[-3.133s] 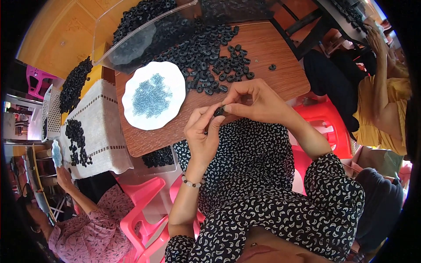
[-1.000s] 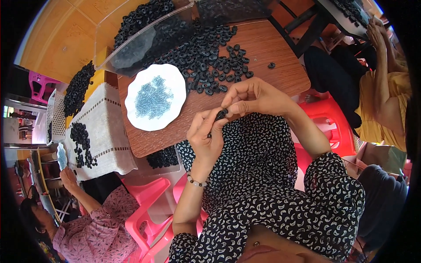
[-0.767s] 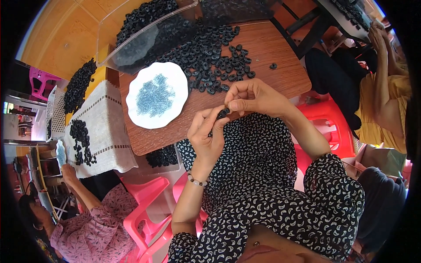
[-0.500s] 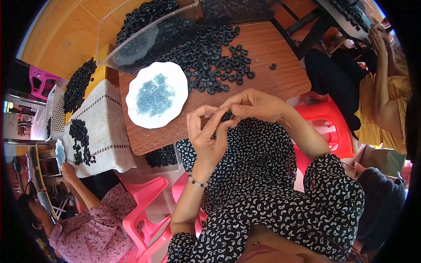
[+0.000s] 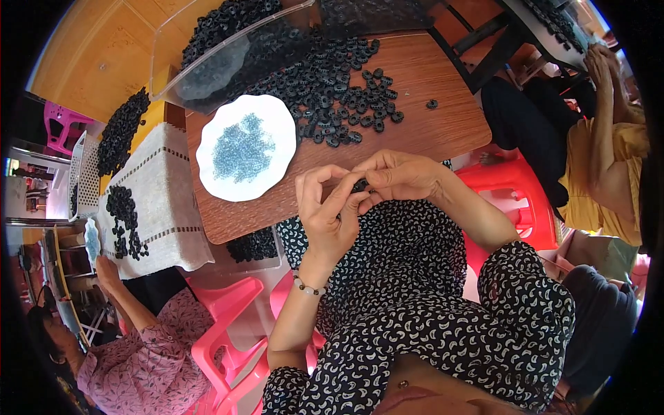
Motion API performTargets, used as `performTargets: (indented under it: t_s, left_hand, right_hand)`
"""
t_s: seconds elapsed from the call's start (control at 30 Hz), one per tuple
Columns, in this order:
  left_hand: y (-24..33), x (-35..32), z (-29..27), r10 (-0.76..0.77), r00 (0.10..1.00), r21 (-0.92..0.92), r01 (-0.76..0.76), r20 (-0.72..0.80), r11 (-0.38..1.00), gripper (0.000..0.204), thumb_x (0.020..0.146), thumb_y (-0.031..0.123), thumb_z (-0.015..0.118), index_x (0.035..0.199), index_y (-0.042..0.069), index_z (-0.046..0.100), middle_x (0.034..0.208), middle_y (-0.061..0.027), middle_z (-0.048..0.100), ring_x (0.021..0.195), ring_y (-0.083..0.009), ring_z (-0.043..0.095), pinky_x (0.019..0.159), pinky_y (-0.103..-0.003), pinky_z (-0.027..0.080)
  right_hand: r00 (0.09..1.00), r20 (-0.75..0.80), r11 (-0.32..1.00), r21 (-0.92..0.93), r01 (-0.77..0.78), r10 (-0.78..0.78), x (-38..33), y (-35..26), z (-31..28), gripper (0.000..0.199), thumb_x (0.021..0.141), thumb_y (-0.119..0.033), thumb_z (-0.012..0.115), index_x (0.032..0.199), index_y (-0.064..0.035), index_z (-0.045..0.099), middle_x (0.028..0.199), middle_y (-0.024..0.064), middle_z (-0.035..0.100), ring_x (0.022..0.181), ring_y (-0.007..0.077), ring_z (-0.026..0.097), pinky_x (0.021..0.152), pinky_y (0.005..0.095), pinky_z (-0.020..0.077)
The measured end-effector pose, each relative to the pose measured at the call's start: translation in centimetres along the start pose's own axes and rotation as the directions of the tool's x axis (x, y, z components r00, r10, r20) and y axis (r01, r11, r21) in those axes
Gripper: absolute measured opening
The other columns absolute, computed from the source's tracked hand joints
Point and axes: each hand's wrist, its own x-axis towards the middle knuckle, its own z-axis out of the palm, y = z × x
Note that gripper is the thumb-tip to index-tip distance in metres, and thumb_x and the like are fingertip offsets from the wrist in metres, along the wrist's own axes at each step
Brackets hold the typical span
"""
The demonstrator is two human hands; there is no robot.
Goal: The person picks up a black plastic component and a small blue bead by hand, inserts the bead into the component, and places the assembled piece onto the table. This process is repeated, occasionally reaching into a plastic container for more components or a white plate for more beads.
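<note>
Just past the near edge of the brown wooden table (image 5: 443, 131), a small black plastic part (image 5: 359, 185) is pinched between both my hands. My left hand (image 5: 326, 204) grips it with thumb and forefinger, a beaded bracelet round that wrist. From the other side my right hand (image 5: 404, 176) presses its thumb and fingertips against the same part. Whether anything tiny sits in the fingertips cannot be made out. Beyond my left hand a white scalloped plate (image 5: 211, 178) carries a spread of tiny bluish-grey pieces (image 5: 242, 151). A pile of like black parts (image 5: 332, 97) covers the table behind it.
A clear plastic bin (image 5: 232, 52) of black parts stands at the back left. One black part (image 5: 432, 104) lies apart at right. Left, a person in pink (image 5: 149, 353) works at a cloth-covered table (image 5: 169, 207); a person in yellow (image 5: 602, 173) sits right. Pink chairs (image 5: 228, 332) stand nearby.
My right hand has tilted and dropped slightly around the black part, which has turned a little between the fingertips. My left hand keeps nearly the same pose.
</note>
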Motion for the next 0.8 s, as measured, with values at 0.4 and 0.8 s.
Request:
performTargets:
  t_s: [0.4, 0.8]
  left_hand:
    - [0.0, 0.0, -0.1, 0.024, 0.999, 0.003, -0.024, 0.021, 1.000, 0.031, 0.074, 0.001, 0.078, 0.105, 0.005, 0.076, 0.105, -0.0084, 0.064, 0.099, -0.0294, 0.057, 0.083, -0.039, 0.048]
    - [-0.3, -0.1, -0.6, -0.012, 1.000, 0.041, 0.012, 0.001, 0.999, 0.035, 0.073, 0.012, 0.088, 0.105, 0.004, 0.078, 0.103, -0.0067, 0.063, 0.094, -0.0225, 0.056, 0.078, -0.034, 0.047]
  right_hand:
    - [0.996, -0.072, 0.998, 0.043, 0.048, -0.045, 0.3, 0.8, 0.0, 0.042, 0.098, -0.031, 0.070, 0.123, 0.0029, 0.069, 0.116, 0.0097, 0.071, 0.107, 0.0166, 0.066, 0.101, 0.0350, 0.0505]
    - [0.987, -0.158, 1.000, 0.016, 0.027, -0.024, 0.3, 0.0, 1.5, 0.060, 0.100, -0.056, 0.056, 0.103, 0.0012, 0.072, 0.101, 0.0079, 0.072, 0.102, 0.0169, 0.068, 0.095, 0.0363, 0.0564]
